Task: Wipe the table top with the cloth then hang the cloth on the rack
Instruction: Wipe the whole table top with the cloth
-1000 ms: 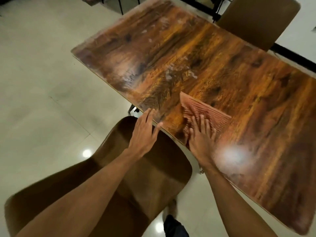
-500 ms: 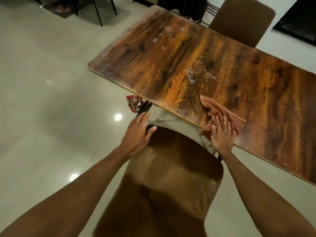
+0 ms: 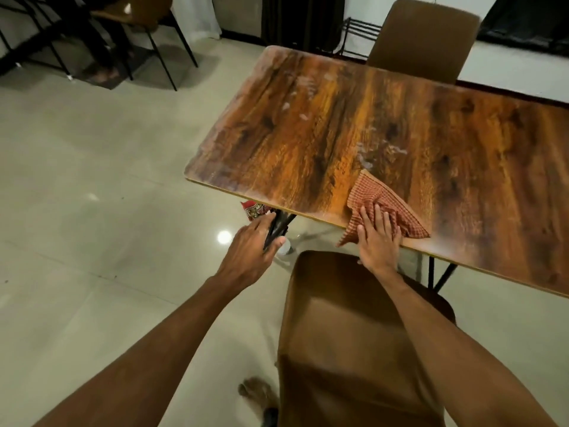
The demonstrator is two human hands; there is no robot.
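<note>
A red checked cloth (image 3: 386, 198) lies folded on the near edge of the wooden table top (image 3: 308, 140), one corner drooping over the edge. My right hand (image 3: 378, 238) presses flat on the cloth, fingers spread, wrist off the table. My left hand (image 3: 251, 248) hovers to the left of the chair, below the table's corner, in front of a black table leg, holding nothing. Whitish smears show on the table top beyond the cloth. A black wire rack (image 3: 358, 35) stands behind the table's far end.
A brown chair (image 3: 345, 334) stands directly below me, pulled back from the table. A second brown chair (image 3: 425, 41) is at the table's far side. A red packet (image 3: 254, 209) lies on the floor under the table corner. More chairs stand far left on the tiled floor.
My left hand has come off the near chair's back and sits to its left. My right hand stays on the cloth at the near edge. The view has pulled back.
</note>
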